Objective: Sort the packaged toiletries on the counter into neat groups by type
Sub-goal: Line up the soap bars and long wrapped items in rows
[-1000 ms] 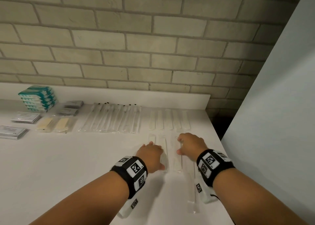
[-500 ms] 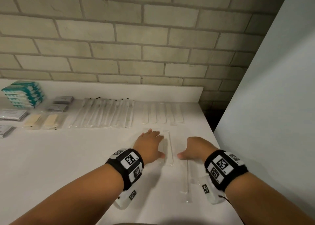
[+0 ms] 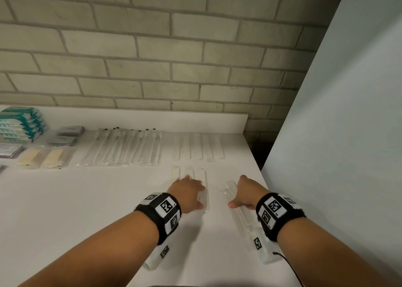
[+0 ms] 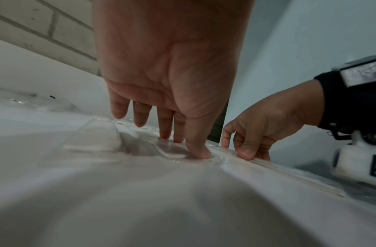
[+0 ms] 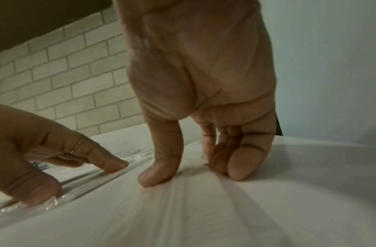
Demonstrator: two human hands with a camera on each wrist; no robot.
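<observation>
Two hands at work on a white tabletop [image 3: 87, 199] set against a brick wall [image 3: 152, 58]. The left hand [image 3: 188, 192] lies palm down with fingers [image 4: 165, 127] nearly straight, the tips and the thumb pressing flat on a row of three clear-wrapped pale sticks [image 3: 202, 178]; the row runs ahead of these fingers and partly beneath them. The right hand [image 3: 247, 194] has its fingers [image 5: 235, 163] curled downward, tips on the tabletop, with the thumb [image 5: 159, 168] set apart on the inner side. A long clear sleeve [image 3: 239, 210] holding a thin white stick lies between thumb and fingers and passes back under the wrist; whether the fingers pinch it or only rest against it cannot be told. The two hands are near each other but apart.

Beyond the left fingers, by the wall, a back row of five wrapped pale sticks [image 3: 196, 148] lies side by side. Farther to their left lie a group of long wrapped items with black tips [image 3: 124, 149], two cream bars in clear wrap [image 3: 41, 158], small grey packets [image 3: 65, 136] and a stack of teal boxes [image 3: 20, 124].
</observation>
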